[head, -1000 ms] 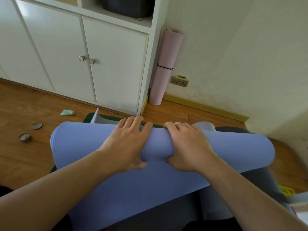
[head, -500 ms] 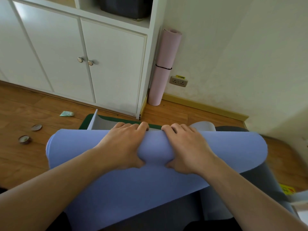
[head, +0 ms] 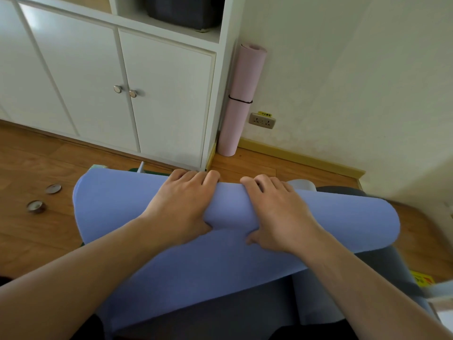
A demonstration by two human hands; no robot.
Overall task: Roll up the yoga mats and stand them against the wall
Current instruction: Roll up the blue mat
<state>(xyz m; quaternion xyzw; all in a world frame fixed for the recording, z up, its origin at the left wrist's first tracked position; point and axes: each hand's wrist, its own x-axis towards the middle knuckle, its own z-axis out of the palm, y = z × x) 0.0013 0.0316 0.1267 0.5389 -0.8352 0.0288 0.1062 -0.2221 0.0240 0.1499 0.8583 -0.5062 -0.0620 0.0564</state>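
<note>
Head view shows, nearest, two bare forearms reaching forward over a grey mat that lies flat on the floor. On it lies the blue mat, partly rolled, with a flat tail toward the person. The left hand and the right hand rest side by side on the middle of the roll, a little apart; each is clamped on it, fingers curled over the far top and thumb pressed into the near side. The rolling step seems to be in hand, and the tail is not yet wound in. The next move calls for even pressure from both hands, so that the ends stay level and the roll stays tight. Farther left, two small tins lie on the wooden floor. Farthest, a pink mat, rolled and tied with a black band, stands upright against the wall, just beside the white cabinet.
</note>
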